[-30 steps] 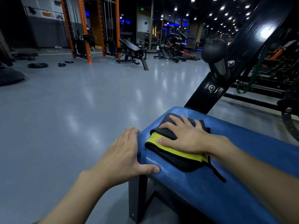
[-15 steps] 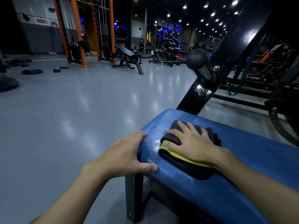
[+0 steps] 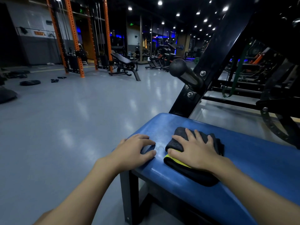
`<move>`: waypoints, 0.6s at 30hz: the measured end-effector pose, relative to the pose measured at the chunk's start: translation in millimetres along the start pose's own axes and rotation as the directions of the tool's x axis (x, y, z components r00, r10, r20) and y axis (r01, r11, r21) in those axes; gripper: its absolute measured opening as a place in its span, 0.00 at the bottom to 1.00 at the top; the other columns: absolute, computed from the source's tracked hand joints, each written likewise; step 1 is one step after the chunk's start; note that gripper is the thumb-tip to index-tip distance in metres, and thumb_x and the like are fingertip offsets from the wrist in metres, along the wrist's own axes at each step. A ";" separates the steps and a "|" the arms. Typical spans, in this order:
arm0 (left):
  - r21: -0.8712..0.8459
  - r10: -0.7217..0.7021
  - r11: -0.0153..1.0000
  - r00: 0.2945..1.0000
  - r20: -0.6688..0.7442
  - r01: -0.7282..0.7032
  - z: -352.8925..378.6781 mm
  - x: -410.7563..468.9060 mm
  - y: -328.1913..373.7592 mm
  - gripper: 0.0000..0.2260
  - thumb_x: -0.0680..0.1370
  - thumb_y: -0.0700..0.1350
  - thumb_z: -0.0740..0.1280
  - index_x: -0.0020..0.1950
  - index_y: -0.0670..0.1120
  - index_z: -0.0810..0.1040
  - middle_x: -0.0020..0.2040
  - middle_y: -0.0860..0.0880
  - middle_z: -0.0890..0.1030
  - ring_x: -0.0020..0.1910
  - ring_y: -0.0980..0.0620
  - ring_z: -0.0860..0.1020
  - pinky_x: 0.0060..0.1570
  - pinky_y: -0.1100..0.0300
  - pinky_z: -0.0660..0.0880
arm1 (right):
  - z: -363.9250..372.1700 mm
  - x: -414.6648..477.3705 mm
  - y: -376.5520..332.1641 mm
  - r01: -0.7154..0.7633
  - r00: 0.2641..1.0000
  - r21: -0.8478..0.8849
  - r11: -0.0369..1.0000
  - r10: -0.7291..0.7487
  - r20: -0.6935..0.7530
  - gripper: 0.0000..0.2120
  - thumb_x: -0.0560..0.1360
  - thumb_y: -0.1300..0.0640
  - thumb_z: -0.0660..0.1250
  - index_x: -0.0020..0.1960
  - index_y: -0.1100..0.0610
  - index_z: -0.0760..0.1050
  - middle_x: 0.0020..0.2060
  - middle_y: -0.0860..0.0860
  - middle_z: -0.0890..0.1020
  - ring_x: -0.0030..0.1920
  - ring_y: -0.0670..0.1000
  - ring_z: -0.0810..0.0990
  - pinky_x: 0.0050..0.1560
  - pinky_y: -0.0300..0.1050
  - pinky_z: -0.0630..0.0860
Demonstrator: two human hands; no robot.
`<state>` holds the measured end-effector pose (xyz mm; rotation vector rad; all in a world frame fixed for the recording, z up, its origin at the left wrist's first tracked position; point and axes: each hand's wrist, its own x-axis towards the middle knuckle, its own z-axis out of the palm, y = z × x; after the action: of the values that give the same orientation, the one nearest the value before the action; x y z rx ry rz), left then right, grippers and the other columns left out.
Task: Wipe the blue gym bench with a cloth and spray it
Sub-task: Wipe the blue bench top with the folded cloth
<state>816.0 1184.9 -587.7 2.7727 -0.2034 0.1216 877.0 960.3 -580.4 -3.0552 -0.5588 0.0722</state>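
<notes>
The grey floor (image 3: 65,119) is big and shiny, and the machines far back are too dark to make out. One blue tabletop (image 3: 251,168) fills the lower right; its right part is cut off by the picture edge. One slanted black frame (image 3: 219,51) rises behind it, and its top is cut off too. Two hands are on the tabletop. The left hand (image 3: 134,151) rests on the rounded end, fingers spread and loose, holding nothing. The right hand (image 3: 196,153) presses flat, fingers straight, on one folded cloth (image 3: 178,135). The cloth is dark with a yellow strip and lies near the tabletop's left end, its middle hidden under the hand. One round black knob (image 3: 177,67) sticks out of the frame.
</notes>
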 end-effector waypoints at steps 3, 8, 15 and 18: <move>0.000 0.015 1.000 1.000 0.024 -0.015 2.7 4.0 9.5 0.25 0.75 0.68 0.57 0.70 0.62 0.74 0.74 0.58 0.68 0.74 0.60 0.62 0.73 0.41 0.59 | 0.7 -11.8 12.9 -0.001 1.000 0.005 1.000 0.001 0.007 0.36 0.70 0.23 0.48 0.76 0.33 0.51 0.81 0.50 0.44 0.79 0.57 0.39 0.72 0.72 0.38; 0.062 0.054 0.996 0.997 0.050 -0.057 9.8 12.5 35.5 0.31 0.70 0.72 0.52 0.69 0.64 0.73 0.73 0.59 0.68 0.74 0.58 0.62 0.72 0.40 0.56 | -0.1 -33.9 41.4 -0.019 0.999 0.029 0.999 0.018 0.032 0.36 0.71 0.23 0.48 0.77 0.34 0.50 0.81 0.51 0.43 0.79 0.57 0.37 0.72 0.72 0.36; 0.113 0.101 0.987 0.990 0.100 -0.113 25.8 21.6 83.0 0.29 0.73 0.70 0.54 0.72 0.64 0.72 0.74 0.59 0.67 0.75 0.57 0.62 0.71 0.43 0.58 | -1.0 -70.4 85.9 -0.044 0.999 0.036 0.998 0.043 0.032 0.36 0.71 0.24 0.47 0.77 0.34 0.50 0.81 0.51 0.42 0.79 0.57 0.37 0.72 0.72 0.37; 0.128 0.153 0.978 0.982 0.110 -0.167 36.7 23.6 106.1 0.25 0.77 0.68 0.55 0.72 0.64 0.71 0.74 0.59 0.68 0.74 0.56 0.63 0.70 0.43 0.60 | -2.4 -88.4 104.9 -0.052 0.998 0.037 0.998 0.052 0.018 0.35 0.72 0.25 0.48 0.76 0.34 0.51 0.81 0.51 0.43 0.79 0.57 0.38 0.72 0.71 0.36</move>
<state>824.9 1070.6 -582.9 2.8980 -0.4616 0.0389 831.6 830.9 -579.1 -3.0358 -0.4733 0.1095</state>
